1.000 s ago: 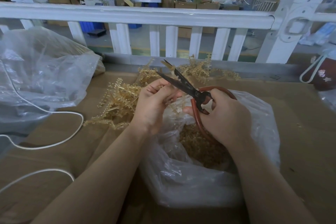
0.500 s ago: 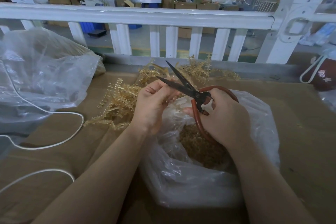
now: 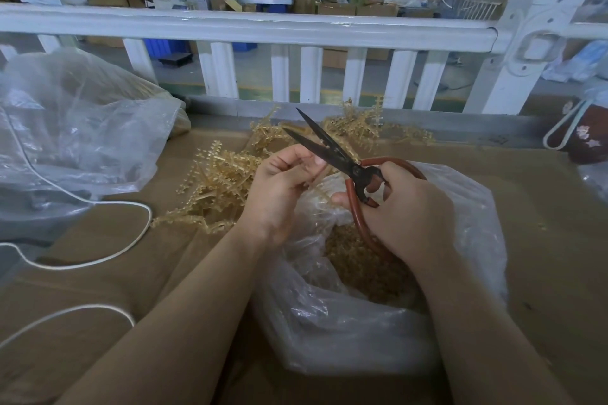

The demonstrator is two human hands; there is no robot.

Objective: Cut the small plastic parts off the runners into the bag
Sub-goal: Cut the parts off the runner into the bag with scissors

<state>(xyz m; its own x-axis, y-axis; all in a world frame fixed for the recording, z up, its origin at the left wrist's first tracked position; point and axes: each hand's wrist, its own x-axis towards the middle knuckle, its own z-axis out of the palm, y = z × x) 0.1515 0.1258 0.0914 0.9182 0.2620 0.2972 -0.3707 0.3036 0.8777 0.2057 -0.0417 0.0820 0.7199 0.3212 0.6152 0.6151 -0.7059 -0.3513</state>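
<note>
My right hand (image 3: pixel 404 210) grips black scissors (image 3: pixel 329 149) by their red-brown loop handles, blades parted and pointing up and left. My left hand (image 3: pixel 279 191) pinches a thin yellowish plastic runner (image 3: pixel 320 171) right at the blades, above the mouth of a clear plastic bag (image 3: pixel 345 322). Cut amber parts (image 3: pixel 358 270) lie heaped inside that bag. A pile of uncut runners (image 3: pixel 223 187) lies on the cardboard table top to the left and behind my hands.
A large crumpled clear bag (image 3: pixel 75 138) sits at the left with a white cord (image 3: pixel 98 204) looping across the cardboard (image 3: pixel 543 207). A white railing (image 3: pixel 250 26) bounds the far edge. A dark red bag (image 3: pixel 589 138) stands at the right.
The scissor blades have swung a little more upright and stand open around the runner. My left hand shifted the runner slightly; both hands stay over the bag.
</note>
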